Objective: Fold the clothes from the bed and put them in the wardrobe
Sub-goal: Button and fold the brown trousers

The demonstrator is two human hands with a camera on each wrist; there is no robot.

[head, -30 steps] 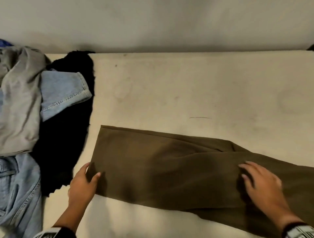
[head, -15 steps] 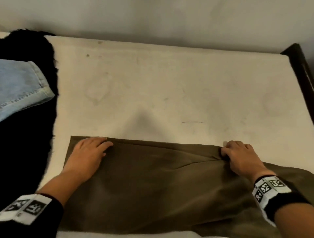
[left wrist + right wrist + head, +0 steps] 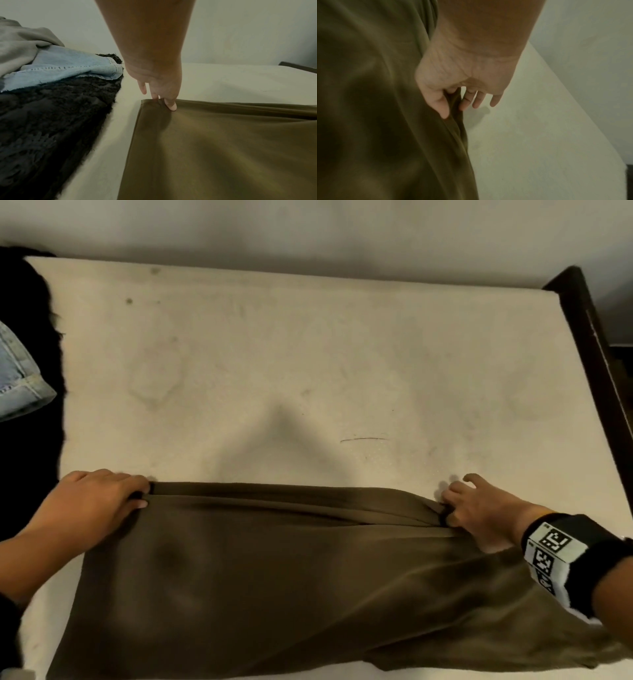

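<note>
Left hand (image 3: 99, 501): I am pinching the far left corner of the brown trousers (image 3: 274, 577).
Right hand (image 3: 479, 511): pinching the far edge too.
Long way: running left to right between both hands.

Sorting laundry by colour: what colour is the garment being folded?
Olive-brown trousers, plain; clearest in the head view.

Olive trousers (image 3: 274, 577) between my hands: smooth matt cloth. Left of my left hand (image 3: 92, 501): shaggy black fleece (image 3: 51, 115), pale denim (image 3: 68, 67). Mattress (image 3: 308, 354): matt, stained.
</note>
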